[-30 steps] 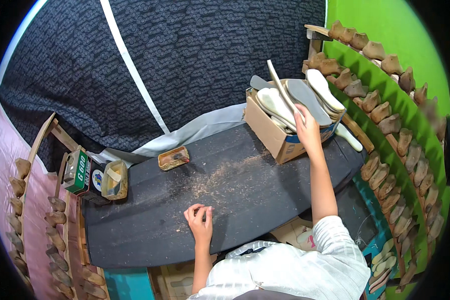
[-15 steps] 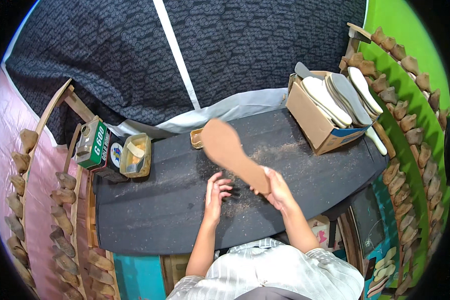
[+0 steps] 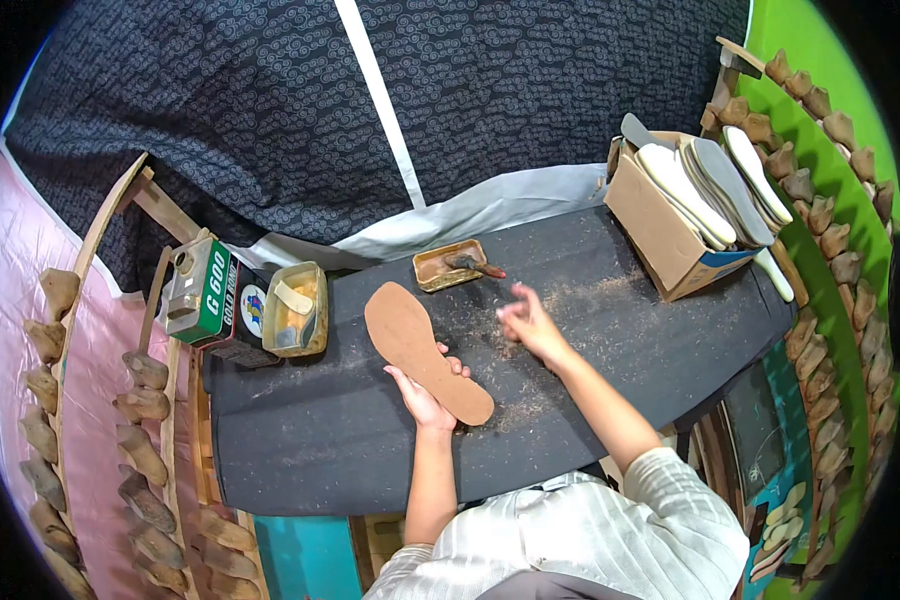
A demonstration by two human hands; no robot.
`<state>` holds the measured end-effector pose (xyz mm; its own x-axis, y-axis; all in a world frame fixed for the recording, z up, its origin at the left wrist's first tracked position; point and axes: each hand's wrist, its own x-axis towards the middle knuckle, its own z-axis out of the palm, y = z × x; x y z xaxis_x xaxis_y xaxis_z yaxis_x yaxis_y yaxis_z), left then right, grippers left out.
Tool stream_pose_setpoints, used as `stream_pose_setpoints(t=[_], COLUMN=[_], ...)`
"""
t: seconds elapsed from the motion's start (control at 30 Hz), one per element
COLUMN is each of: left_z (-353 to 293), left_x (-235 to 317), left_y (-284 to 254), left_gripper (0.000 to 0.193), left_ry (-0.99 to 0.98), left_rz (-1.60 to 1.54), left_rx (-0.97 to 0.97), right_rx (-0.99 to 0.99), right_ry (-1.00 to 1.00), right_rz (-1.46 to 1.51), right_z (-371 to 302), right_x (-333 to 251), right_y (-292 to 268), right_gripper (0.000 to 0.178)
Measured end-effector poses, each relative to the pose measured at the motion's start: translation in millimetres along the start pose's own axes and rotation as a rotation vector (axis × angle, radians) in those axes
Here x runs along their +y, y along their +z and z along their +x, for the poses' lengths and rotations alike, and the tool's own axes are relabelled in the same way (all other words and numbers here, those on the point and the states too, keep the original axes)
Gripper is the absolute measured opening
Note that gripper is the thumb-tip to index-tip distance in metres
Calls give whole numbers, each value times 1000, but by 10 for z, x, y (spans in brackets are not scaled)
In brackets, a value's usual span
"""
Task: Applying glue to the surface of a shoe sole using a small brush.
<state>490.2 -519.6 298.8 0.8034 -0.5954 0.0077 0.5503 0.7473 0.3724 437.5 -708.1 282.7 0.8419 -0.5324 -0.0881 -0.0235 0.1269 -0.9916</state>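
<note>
Sole: brown, broad end forward, above bench, clasped from both edges in left hand. Right hand: half-open, empty, near dark tool in tray. Farther right on bench: box of other soles.

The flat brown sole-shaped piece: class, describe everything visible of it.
The flat, brown, sole-shaped piece is broad and rounded at one end, with a slimmer waist and smaller rounded end. Its plain, matte face looks like fibreboard. The left hand holds it from beneath, showing at both edges. It seems raised above the black cloth-covered table, broad end pointing away and leftward. Its underside is hidden.
</note>
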Motion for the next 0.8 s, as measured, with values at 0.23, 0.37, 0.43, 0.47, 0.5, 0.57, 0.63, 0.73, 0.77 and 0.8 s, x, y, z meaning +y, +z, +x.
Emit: stream_pose_setpoints(t=[0.23,0.37,0.43,0.47,0.5,0.57,0.63,0.73,0.77,0.8], left_z=[-36,-41,-41,-42,-47,-51,-63,-81,-89,-98], left_x=[-10,57,49,39,30,16,-6,-33,-57,-75], left_y=[77,-27,-17,16,32,4,-23,-41,-28,-23], left_gripper=[62,62,62,65,68,68,68,68,68,67], left_ry=[5,29,28,30,30,10,-10,-41,-76,-110], left_rz=[184,229,255,274,293,320,347,357,360,364], left_rx=[13,40,41,71,101,70,39,-24,-62,-95], right_rx=[39,198,183,170,169,225,227,210,191,168], right_ry=[-193,-628,-641,-652,-651,-665,-675,-655,-688,-717], right_rz=[-88,-507,-451,-396,-396,-322,-234,-47,-21,7], right_z=[766,703,668,644,615,535,414,47,-88,-205], right_x=[-55,-203,-220,-242,-264,-325,-387,-619,-698,-743], right_y=[123,355,385,400,404,407,419,481,468,471], right_gripper=[38,24,23,22,22,20,19,18,17,16])
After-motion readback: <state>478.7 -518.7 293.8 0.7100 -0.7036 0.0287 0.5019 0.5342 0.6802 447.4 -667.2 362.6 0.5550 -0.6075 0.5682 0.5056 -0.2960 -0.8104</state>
